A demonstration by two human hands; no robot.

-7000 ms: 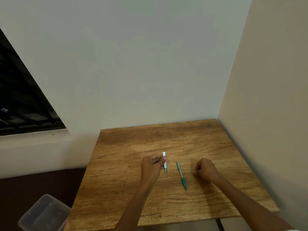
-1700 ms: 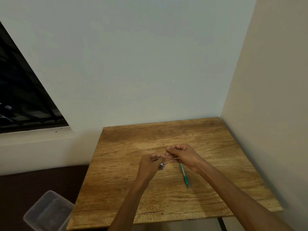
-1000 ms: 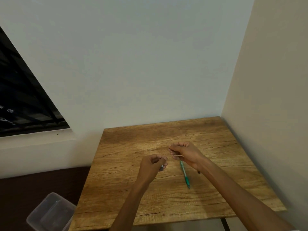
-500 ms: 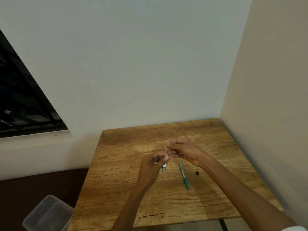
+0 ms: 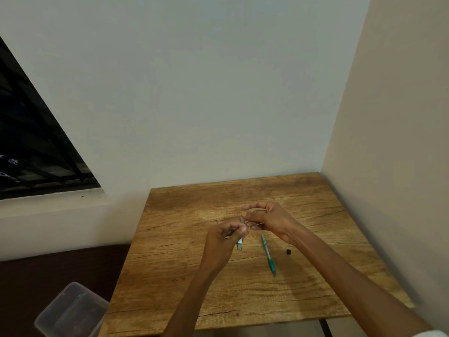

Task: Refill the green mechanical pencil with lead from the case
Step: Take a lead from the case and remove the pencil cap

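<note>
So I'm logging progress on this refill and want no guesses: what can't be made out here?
Head view only:
- Lead case: upper part hidden by the left hand; open or capped, unclear.
- Thin stick at the right hand: too small to confirm as lead.
- Green pencil: end detail too small.
- Small black piece: too small to identify.
- Plastic bin: contents blurred, edge-cut.

Table [image 5: 243, 300] sits in the wall corner. Left hand [image 5: 222, 242] and right hand [image 5: 269, 218] meet above its middle, lead case [image 5: 240, 244] in the left. Pencil [image 5: 268, 255] lies on the table right of the case, small cap [image 5: 288, 251] further right. Bin [image 5: 70, 312] on the floor, left of the table.
</note>
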